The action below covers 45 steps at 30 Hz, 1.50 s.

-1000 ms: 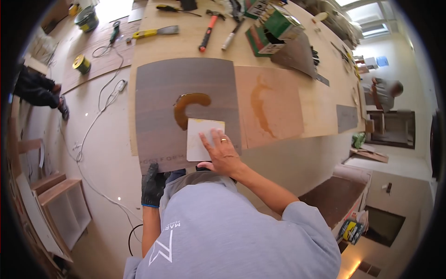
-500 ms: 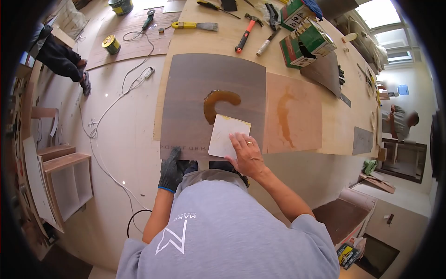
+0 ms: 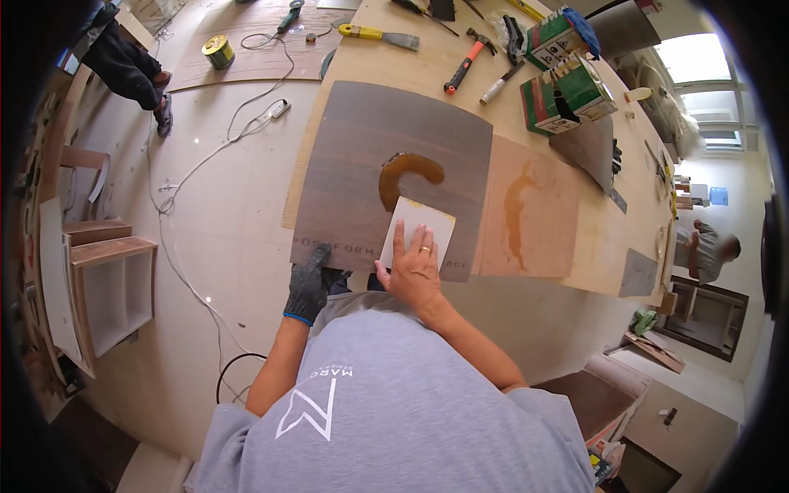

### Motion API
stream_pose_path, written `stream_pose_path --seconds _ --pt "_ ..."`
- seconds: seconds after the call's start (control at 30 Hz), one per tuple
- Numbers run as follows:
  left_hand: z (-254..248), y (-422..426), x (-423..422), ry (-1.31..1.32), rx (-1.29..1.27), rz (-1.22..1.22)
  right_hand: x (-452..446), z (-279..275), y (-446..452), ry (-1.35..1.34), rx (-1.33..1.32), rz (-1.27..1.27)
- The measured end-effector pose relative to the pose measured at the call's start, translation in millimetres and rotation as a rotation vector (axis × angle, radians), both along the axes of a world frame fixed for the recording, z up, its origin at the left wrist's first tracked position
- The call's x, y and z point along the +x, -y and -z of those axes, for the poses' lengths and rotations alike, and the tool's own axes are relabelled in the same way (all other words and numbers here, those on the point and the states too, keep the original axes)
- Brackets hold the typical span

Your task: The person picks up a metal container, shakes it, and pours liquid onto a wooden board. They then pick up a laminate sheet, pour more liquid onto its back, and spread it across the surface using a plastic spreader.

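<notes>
A grey-brown laminate sheet (image 3: 345,156) with "POSTFORM" printed along its near edge lies on the workbench. On it is a curved pool of amber glue (image 3: 390,177). My bare right hand (image 3: 417,267) wears a ring and holds a white square spreader card (image 3: 442,226), its fingers spread over the card's face. The card's far edge is by the tail of the glue. My left hand (image 3: 312,279), in a dark glove, grips the sheet's near left edge; the fingers beneath are hidden. Just right of the sheet is a tan panel (image 3: 546,214) with a glue streak.
Across the back of the workbench (image 3: 394,66) lie a yellow-handled scraper (image 3: 374,34), a hammer (image 3: 467,64) and green-white cans (image 3: 567,94). A cord (image 3: 214,168) crosses the floor at left. One person stands at far left (image 3: 123,66), another at far right (image 3: 707,255).
My right hand has shifted left on the card, with its fingers now more upright and spread over it. The view has shifted and turned slightly. My left hand still holds the sheet's edge.
</notes>
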<state>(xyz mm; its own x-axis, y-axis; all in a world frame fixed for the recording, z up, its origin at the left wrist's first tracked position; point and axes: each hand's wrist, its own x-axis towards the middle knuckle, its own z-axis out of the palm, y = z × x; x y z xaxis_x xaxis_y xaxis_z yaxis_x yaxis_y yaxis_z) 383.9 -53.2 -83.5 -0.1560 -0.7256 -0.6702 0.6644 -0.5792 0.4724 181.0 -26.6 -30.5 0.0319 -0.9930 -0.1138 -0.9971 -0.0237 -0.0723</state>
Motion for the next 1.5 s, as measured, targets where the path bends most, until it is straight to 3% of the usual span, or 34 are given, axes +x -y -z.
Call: stream_pose_path --seconds 0.2,0.3,0.4,0.5,0.6,0.63,0.73,0.83,0.9,1.03,1.1,1.13,1.2,1.23,1.3,1.33,1.4,1.43,1.47,1.5 --pt "3.6 0.2 0.4 -0.011 0.006 -0.010 -53.5 -62.5 16.1 0.180 -0.317 -0.190" --pt "3.7 0.4 0.6 -0.024 -0.008 -0.001 -99.4 -67.1 36.2 0.184 -0.246 -0.114" --pt "-1.4 2.3 -0.7 -0.003 0.004 0.010 -127.2 -59.6 48.0 0.210 -0.199 -0.262" --pt "3.6 0.0 0.6 0.023 0.001 0.013 -143.4 -78.1 50.6 0.377 -0.110 0.244" --pt "2.0 0.0 -2.4 0.060 -0.005 -0.019 -191.3 -46.7 66.5 0.721 -0.261 0.338" --pt "0.0 1.1 -3.9 0.072 -0.007 -0.038 -216.0 -23.9 64.8 0.704 -0.095 0.456" --pt "-11.8 5.3 -5.0 0.124 0.048 0.003 -226.5 20.7 70.2 1.125 -0.128 0.678" --pt "-13.0 5.9 -4.7 0.102 0.016 -0.008 -214.7 14.7 112.0 0.851 -0.051 0.536" --pt "-12.5 6.9 -5.6 0.120 0.032 -0.019 -176.2 -10.5 157.8 0.740 -0.046 0.288" --pt "-7.2 4.7 -5.6 0.188 0.011 -0.016 -117.7 3.8 221.6 0.706 0.030 -0.140" --pt "-7.1 4.6 -4.9 0.184 0.029 -0.010 -69.7 -5.2 212.8 0.681 0.211 -0.144" --pt "-7.1 5.3 -5.5 0.178 0.036 -0.010 -51.9 -9.8 200.0 0.499 0.097 -0.219" --pt "-10.9 7.7 -7.4 0.185 0.025 -0.035 -55.3 -35.9 204.4 0.600 0.223 -0.269" --pt "-12.0 5.9 -6.9 0.188 0.025 -0.052 -106.7 6.0 224.6 0.645 0.129 -0.244" --pt "-8.1 2.6 -6.2 0.204 0.049 -0.049 -166.3 8.1 251.2 0.924 0.132 0.026" --pt "-6.3 3.9 -5.4 0.213 0.058 -0.047 -162.9 -25.6 254.8 1.146 0.229 0.285" --pt "-4.1 5.1 -5.3 0.242 0.038 -0.047 -178.2 31.0 278.2 0.789 -0.023 -0.018" --pt "-4.0 3.1 -6.9 0.257 0.036 -0.040 -157.5 24.0 277.7 0.607 -0.142 -0.159" --pt "-4.6 1.0 -7.6 0.246 0.036 -0.041 -133.8 20.7 271.5 0.623 0.061 -0.076" --pt "-6.2 1.8 -7.0 0.238 0.032 -0.039 -99.9 29.7 263.4 0.638 -0.009 -0.140"
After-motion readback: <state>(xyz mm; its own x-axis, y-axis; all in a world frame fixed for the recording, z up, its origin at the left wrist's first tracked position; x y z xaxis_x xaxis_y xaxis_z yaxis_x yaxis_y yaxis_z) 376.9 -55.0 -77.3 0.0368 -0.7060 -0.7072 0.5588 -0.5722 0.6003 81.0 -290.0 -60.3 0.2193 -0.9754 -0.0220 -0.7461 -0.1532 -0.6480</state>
